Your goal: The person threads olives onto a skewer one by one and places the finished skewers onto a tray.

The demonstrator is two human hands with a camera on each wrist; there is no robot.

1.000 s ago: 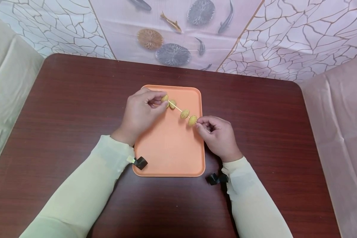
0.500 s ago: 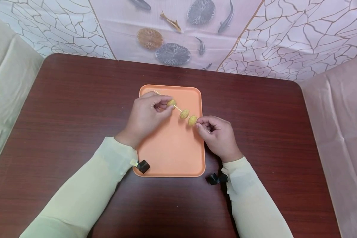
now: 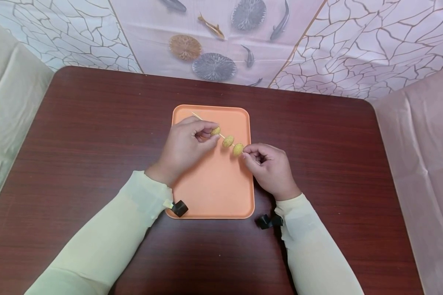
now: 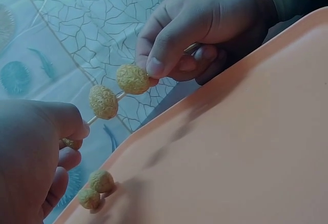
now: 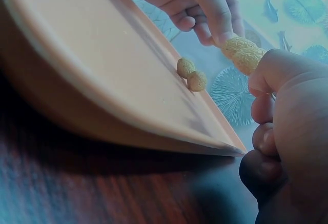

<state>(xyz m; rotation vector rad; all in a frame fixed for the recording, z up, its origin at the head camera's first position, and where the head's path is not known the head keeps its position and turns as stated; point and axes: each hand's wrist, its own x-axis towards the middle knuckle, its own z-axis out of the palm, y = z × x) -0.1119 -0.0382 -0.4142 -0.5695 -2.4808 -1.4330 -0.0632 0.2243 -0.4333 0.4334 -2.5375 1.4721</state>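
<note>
A thin wooden skewer (image 3: pixel 196 115) slants over the orange tray (image 3: pixel 214 188), its pointed end showing beyond my left hand. My right hand (image 3: pixel 268 168) pinches the skewer's near end between thumb and forefinger. Two wrinkled yellow-brown balls are threaded close to it, one ball (image 3: pixel 238 149) right at the fingertips and another ball (image 3: pixel 228 141) just beyond, with a small gap. With thumb and fingers, my left hand (image 3: pixel 186 145) grips a third ball (image 3: pixel 215 130) on the skewer, mostly covered in the left wrist view. Two loose balls (image 4: pixel 101 181) lie together on the tray, hidden in the head view.
The tray has a low raised rim and lies on a dark red-brown wooden table (image 3: pixel 317 164). A patterned cloth (image 3: pixel 221 41) hangs behind the table's back edge. Black wrist cameras (image 3: pixel 179 208) sit near the tray's front corners.
My left hand has slid right and toward me along the skewer, bringing the third ball closer to the other two. The skewer's tip now shows past that hand. The right hand stays nearly still.
</note>
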